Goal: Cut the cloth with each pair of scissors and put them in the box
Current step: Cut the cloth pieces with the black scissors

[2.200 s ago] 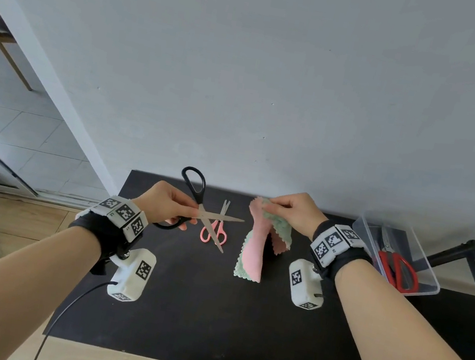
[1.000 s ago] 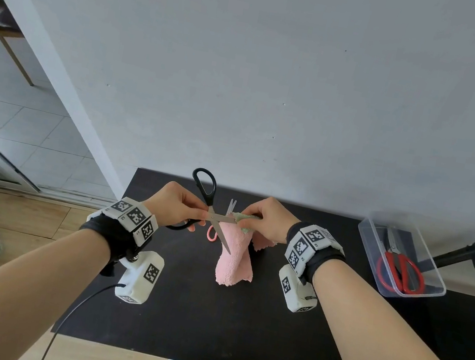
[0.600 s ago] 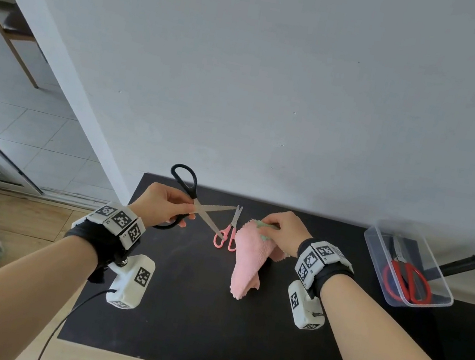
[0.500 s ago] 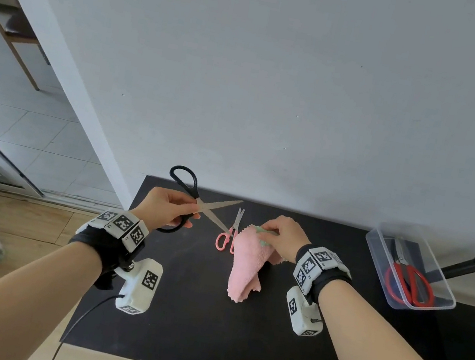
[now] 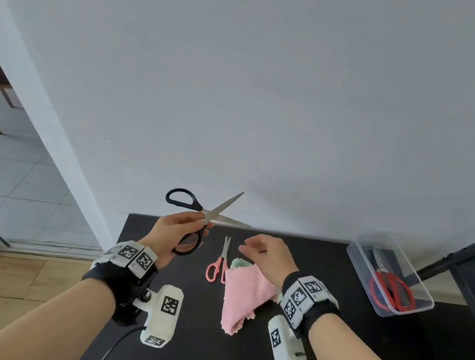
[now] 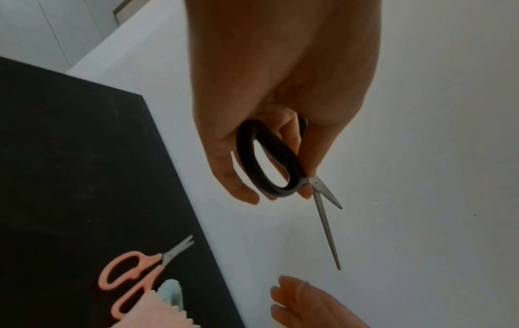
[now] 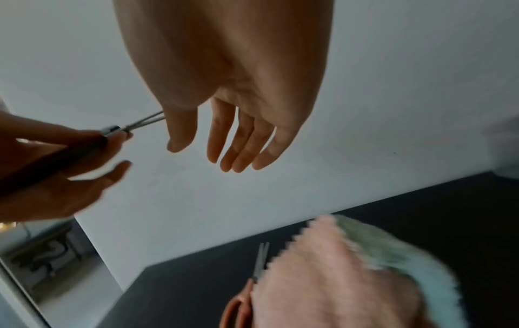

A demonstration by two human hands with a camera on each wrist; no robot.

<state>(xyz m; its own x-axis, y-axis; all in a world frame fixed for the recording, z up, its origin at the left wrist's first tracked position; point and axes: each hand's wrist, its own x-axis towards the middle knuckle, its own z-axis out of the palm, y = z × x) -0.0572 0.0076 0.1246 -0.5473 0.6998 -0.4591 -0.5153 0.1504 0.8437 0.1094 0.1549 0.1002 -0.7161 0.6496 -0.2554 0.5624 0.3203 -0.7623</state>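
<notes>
Left hand [image 5: 176,232] grips black-handled scissors [image 5: 202,211], blades parted, raised clear of the table [image 5: 359,344]. Right hand [image 5: 268,252], released and empty, hovers over the pink cloth [image 5: 241,294], probably to receive them. Clear box [image 5: 417,302] holds red scissors [image 5: 391,289]; pink scissors [image 5: 219,264] await.

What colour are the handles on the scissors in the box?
Red, seen best in the head view.
</notes>
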